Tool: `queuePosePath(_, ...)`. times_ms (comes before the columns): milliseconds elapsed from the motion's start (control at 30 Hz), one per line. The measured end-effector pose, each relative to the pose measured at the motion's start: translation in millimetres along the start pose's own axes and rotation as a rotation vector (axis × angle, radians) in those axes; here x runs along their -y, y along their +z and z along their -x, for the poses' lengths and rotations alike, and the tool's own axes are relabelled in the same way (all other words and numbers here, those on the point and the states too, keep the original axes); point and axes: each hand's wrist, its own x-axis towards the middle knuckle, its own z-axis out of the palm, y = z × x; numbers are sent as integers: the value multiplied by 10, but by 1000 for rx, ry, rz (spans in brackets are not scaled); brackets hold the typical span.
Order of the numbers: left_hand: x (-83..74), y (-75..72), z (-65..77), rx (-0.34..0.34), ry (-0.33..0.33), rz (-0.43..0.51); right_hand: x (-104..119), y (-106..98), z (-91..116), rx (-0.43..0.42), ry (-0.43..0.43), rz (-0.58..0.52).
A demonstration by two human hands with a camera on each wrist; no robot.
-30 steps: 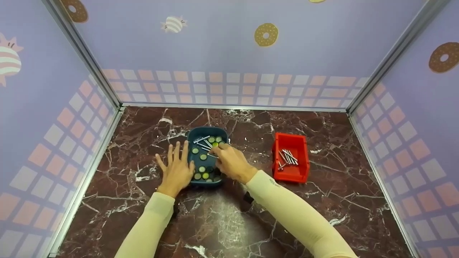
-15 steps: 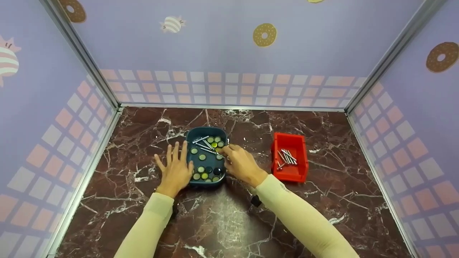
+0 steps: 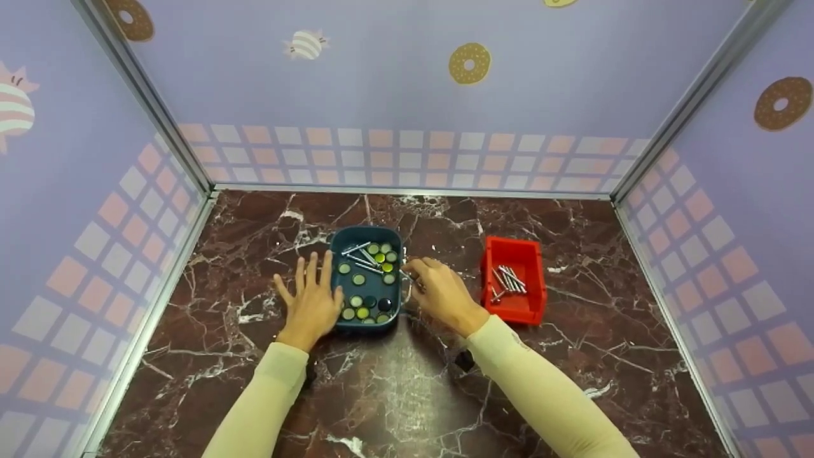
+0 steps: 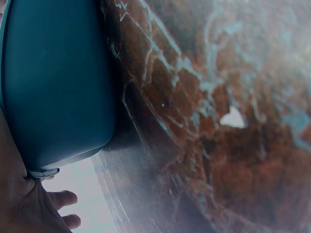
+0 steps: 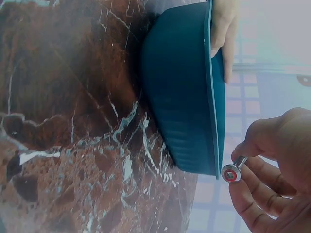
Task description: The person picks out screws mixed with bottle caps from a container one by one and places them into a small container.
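Observation:
A dark blue tray point(image 3: 337, 289) holds several silver bolts point(image 3: 369, 266) and several flat round pieces point(image 3: 359, 280), greenish, yellow or dark. Against its left side rests my left hand point(image 3: 310, 305), fingers straight and spread, the thumb at the rim. Just outside the tray's right rim, my right hand point(image 3: 448, 296) pinches one silver bolt point(image 5: 231, 173) between thumb and fingers. In the right wrist view its round head, with a red ring in the middle, points toward the camera, and the fingers cover most of its shank.
To the right stands a red bin point(image 3: 516, 313) with several silver bolts point(image 3: 510, 280) lying in it. A dark red marbled surface point(image 3: 407, 394) carries both containers. Patterned walls point(image 3: 407, 83) rise at the back and on both sides.
My right hand has come up from inside the tray and moved right past its rim, carrying a bolt. The left hand stays on the tray's left side.

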Motion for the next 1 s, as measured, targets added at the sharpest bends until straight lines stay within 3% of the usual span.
queuePosePath(500, -1, -13, -25, -17, 13, 22, -247, -160, 135, -23, 59, -19)
queuePosePath(1000, 3, 0, -6, 7, 0, 2, -423, -296, 246, -80, 98, -6)
